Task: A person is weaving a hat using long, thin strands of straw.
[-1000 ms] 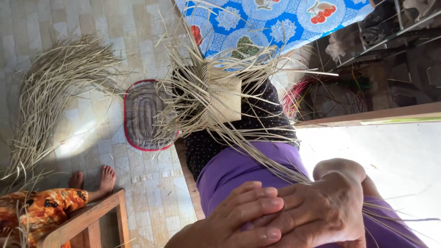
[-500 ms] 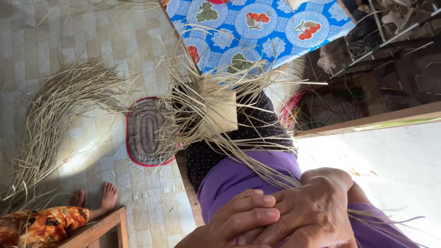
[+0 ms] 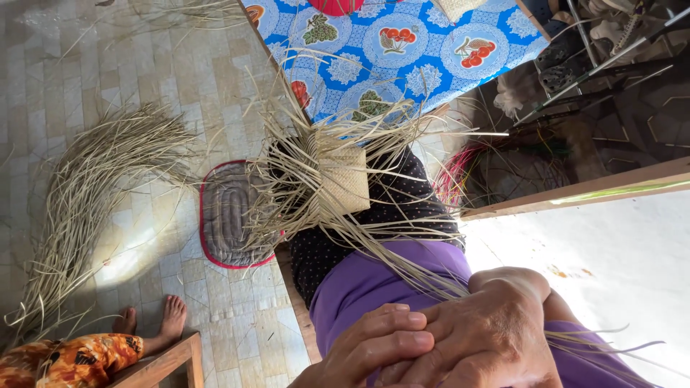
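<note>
Sitting with both hands together low over a purple lap, the person works pale straw strips [image 3: 402, 259]. Her left hand [image 3: 374, 348] has its fingers curled shut around the strip ends; her right hand [image 3: 496, 323] lies folded over it, closed on the same bundle. From there the strips run up to a small woven square [image 3: 343, 179] resting on her dark dotted skirt [image 3: 410, 208], loose ends fanning out around it. On the tiled floor lie an oval mat [image 3: 226, 215] and a big heap of straw [image 3: 93, 194]. Someone's bare feet [image 3: 154, 323] show nearby.
</note>
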